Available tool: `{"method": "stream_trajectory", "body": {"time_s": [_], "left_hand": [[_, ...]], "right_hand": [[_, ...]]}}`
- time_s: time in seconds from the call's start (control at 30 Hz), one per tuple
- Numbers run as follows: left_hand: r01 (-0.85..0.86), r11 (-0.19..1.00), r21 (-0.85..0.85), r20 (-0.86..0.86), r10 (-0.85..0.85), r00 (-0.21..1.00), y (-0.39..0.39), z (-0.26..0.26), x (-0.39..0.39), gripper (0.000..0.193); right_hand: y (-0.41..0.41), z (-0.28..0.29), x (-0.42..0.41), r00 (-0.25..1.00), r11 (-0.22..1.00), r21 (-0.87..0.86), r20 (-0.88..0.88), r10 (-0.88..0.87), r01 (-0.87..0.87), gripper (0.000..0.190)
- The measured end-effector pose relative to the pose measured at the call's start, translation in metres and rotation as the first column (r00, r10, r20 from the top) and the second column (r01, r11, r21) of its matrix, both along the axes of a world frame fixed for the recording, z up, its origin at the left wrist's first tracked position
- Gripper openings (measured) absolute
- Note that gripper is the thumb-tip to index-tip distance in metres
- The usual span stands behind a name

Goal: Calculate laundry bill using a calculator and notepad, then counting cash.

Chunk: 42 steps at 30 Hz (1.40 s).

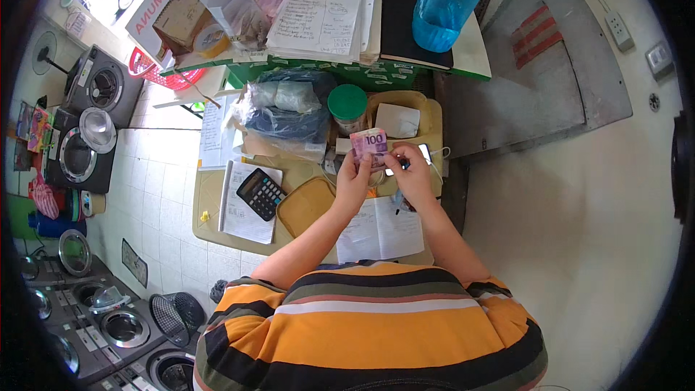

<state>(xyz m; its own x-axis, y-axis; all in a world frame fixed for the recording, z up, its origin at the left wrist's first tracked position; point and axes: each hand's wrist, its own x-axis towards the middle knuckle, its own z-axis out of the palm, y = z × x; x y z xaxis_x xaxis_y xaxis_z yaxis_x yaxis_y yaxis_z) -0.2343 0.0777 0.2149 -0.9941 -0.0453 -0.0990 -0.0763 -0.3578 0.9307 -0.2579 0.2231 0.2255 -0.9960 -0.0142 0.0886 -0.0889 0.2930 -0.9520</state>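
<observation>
My left hand [354,179] grips a small stack of purple 100 banknotes [370,144] by its lower left part, thumb on top. At the lower right of the notes are the fingers of my right hand [410,174], near a pen; whether they pinch a note is hard to tell. Under my forearms lies an open notebook [380,228] with handwriting. A black calculator [261,194] rests on a spiral notepad [247,222], left of a tan plastic lid [307,206]. Just beyond the notes stands a jar with a green lid [347,102]. Part of a phone [424,153] shows behind my right hand.
Plastic-wrapped dark fabric [288,114] and a tan tray [434,119] sit at the table's far side. Above are a raised shelf with papers [317,16] and a blue water bottle [453,5]. A wall [559,228] stands right; washing machines [125,328] stand left.
</observation>
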Motion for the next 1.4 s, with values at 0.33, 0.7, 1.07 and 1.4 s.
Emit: {"method": "stream_trajectory", "body": {"time_s": [0.33,0.7,1.07,1.4], "left_hand": [[-0.044,0.994,-0.101,0.03,0.047,0.998,-0.003,-0.025,0.004,0.025],[-0.079,0.996,0.046,0.232,0.067,0.97,0.004,-0.045,0.008,0.025],[-0.118,0.989,-0.091,0.198,0.134,0.971,0.017,-0.043,0.002,0.018],[-0.119,0.988,-0.095,0.126,0.13,0.983,0.029,-0.04,-0.011,0.012]], "right_hand": [[0.003,0.005,0.007,0.939,0.948,-0.26,0.33,-0.093,0.185,0.012],[0.025,-0.038,-0.016,0.969,0.34,-0.911,0.245,-0.007,0.233,0.016],[0.002,-0.045,-0.013,0.952,0.423,-0.854,0.259,-0.161,0.304,0.015],[-0.012,-0.05,-0.016,0.952,0.455,-0.837,0.25,-0.178,0.305,0.017]]}}
